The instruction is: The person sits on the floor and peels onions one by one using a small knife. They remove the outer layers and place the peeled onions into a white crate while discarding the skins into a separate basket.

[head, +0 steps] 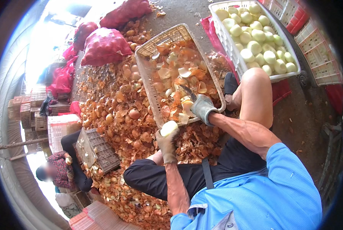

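Note:
In a brown work glove, my left hand (pixel 167 143) grips a peeled white onion (pixel 168 128) just outside the near edge of a plastic crate (pixel 149 96). My right hand (pixel 203 109), in a grey-green glove, is closed around a knife (pixel 187 91) whose dark blade points up and left over the crate. A pale piece of onion peel (pixel 187 106) lies against the right glove's fingers. Brown skins and pale outer layers fill much of the crate. The knife's handle is hidden in the glove.
Unpeeled onions (pixel 134 114) and loose skins cover the floor on the left. A white crate of peeled onions (pixel 254 47) stands at upper right. Red mesh sacks (pixel 106 46) lie at upper left. Another person (pixel 62 169) sits at left, beside a tilted crate (pixel 106 156).

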Tool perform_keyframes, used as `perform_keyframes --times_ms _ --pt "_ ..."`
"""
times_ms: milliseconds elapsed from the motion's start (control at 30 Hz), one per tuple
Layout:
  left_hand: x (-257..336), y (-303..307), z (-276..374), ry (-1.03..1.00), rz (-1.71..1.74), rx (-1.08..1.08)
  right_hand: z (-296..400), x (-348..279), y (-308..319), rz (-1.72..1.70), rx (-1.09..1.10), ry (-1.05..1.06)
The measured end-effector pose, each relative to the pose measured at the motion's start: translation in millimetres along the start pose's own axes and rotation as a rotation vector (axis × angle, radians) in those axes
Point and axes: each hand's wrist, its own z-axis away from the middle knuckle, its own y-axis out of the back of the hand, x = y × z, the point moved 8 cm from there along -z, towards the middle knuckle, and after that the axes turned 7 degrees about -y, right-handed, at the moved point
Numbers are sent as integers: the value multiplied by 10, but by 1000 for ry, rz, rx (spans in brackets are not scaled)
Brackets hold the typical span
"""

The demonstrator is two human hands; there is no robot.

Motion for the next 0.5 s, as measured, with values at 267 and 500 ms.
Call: perform_keyframes --times_ms 267,500 --pt "-42 129 292 98 983 -315 -28 -416 126 191 -326 121" --pt "49 38 346 13 1064 -410 -84 -627 283 -991 -430 -286"
